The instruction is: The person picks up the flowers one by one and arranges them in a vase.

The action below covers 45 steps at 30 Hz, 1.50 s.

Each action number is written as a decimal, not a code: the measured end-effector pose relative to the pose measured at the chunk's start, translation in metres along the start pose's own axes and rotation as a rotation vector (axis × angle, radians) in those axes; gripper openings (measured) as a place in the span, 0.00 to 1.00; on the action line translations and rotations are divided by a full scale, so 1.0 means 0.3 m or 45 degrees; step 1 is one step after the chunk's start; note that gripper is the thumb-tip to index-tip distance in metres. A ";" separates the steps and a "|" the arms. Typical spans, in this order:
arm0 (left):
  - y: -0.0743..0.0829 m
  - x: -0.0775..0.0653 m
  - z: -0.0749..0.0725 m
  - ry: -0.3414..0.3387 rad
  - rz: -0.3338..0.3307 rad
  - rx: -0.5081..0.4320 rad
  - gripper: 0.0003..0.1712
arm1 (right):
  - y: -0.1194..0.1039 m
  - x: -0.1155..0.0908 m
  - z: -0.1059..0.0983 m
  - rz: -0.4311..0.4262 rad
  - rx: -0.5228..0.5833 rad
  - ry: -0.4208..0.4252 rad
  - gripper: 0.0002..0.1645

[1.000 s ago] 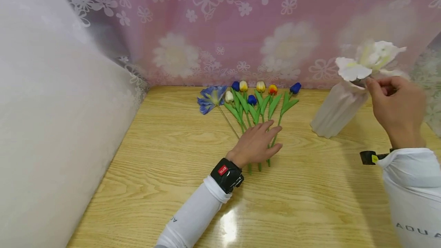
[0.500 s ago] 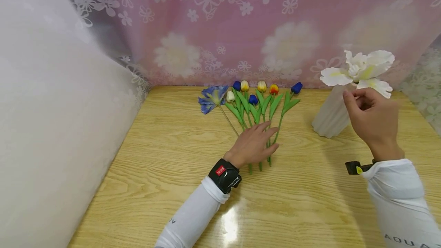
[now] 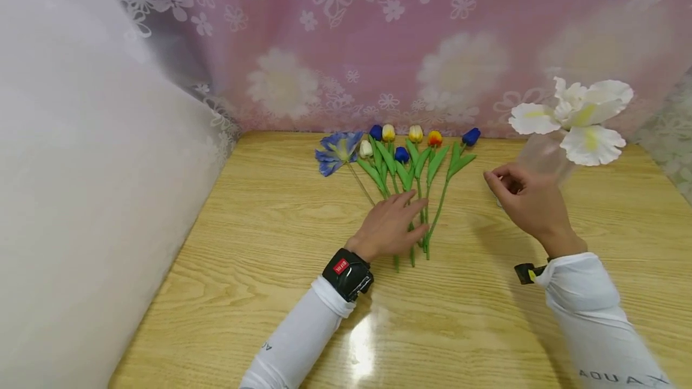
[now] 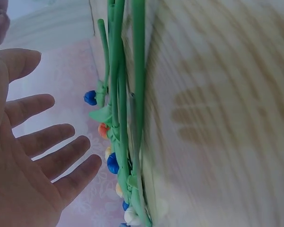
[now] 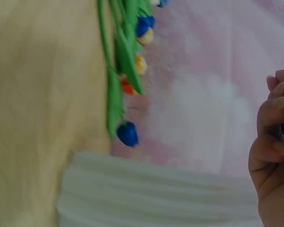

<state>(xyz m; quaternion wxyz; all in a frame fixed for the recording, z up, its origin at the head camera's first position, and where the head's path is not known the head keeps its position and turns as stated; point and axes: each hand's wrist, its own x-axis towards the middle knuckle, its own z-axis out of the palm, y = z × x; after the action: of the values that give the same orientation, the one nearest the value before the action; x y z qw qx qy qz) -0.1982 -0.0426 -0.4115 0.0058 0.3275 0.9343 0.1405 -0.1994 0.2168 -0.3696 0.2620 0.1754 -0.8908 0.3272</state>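
Observation:
My left hand [image 3: 386,227] is spread over the stems of several artificial tulips [image 3: 435,164] lying on the table. In the left wrist view its fingers are straight, apart from the green stems [image 4: 118,90]. A blue open-petalled flower [image 3: 337,152] lies left of the tulips, which have blue, white, yellow and orange heads. My right hand [image 3: 532,203] is in front of the ribbed white vase [image 3: 548,155], with fingers curled and nothing visible in them. A large white flower [image 3: 591,143] with yellow markings stands in the vase; its stem is hidden.
The wooden table [image 3: 259,239] ends at a pink floral curtain [image 3: 373,41] behind the flowers. A pale sheet [image 3: 97,167] hangs along the left side. In the right wrist view, the vase [image 5: 151,194] stands beside the blue tulip head [image 5: 128,134].
My right hand has let go of the white flower, now in the vase, and moved left and down toward the tulips. My left hand has shifted slightly left over the stems.

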 end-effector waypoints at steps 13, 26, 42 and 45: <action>-0.027 -0.002 0.010 0.011 -0.040 0.032 0.32 | 0.047 -0.010 0.161 0.224 -0.075 -0.422 0.23; -0.046 0.016 0.034 -0.016 -0.070 0.036 0.31 | 0.091 0.013 0.234 0.487 -0.005 -0.638 0.23; -0.046 0.031 0.028 -0.037 -0.053 0.041 0.32 | 0.104 0.101 0.261 0.632 -0.080 -0.896 0.23; -0.049 0.033 0.026 -0.041 -0.058 0.048 0.32 | 0.108 0.116 0.273 0.631 -0.111 -0.917 0.28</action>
<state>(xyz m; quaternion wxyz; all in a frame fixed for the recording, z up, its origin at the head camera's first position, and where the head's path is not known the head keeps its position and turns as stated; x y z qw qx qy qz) -0.2141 -0.0455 -0.4221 0.0179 0.3086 0.9438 0.1173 -0.2717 0.1801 -0.4183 -0.1447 0.0480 -0.9534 0.2603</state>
